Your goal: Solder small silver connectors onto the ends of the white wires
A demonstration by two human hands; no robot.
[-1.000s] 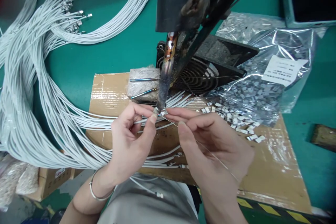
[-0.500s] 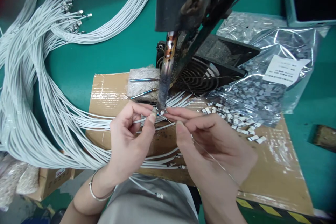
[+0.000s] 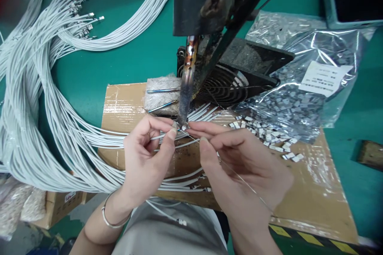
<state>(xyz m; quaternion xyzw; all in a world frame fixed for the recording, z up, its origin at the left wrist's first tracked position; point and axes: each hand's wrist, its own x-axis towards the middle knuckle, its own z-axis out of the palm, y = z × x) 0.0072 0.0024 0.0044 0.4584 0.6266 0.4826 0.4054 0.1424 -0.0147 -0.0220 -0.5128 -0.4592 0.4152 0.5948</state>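
Note:
A mounted soldering iron (image 3: 184,103) points downward, its dark tip between my fingertips. My left hand (image 3: 149,153) is closed, thumb and forefinger pinching what looks like the end of a white cable (image 3: 156,137) right at the tip; the fingers hide most of that end. My right hand (image 3: 239,167) is closed on a thin solder wire (image 3: 247,183), which crosses the palm and reaches up to the iron's tip. Its forefinger rests close to a tiny metal part (image 3: 184,127) under the tip. Several more white cables (image 3: 206,115) lie on the cardboard behind my hands.
Thick bundles of white cables (image 3: 24,127) fill the left side. A black fan (image 3: 227,87) stands behind the iron, near a wrapped block (image 3: 161,93). Small loose connectors (image 3: 275,137) and a clear bag of them (image 3: 299,99) lie to the right on the cardboard (image 3: 317,191).
Both hands keep their grip and nearly the same place at the iron's tip. The view has shifted very slightly, with the iron appearing a little further left.

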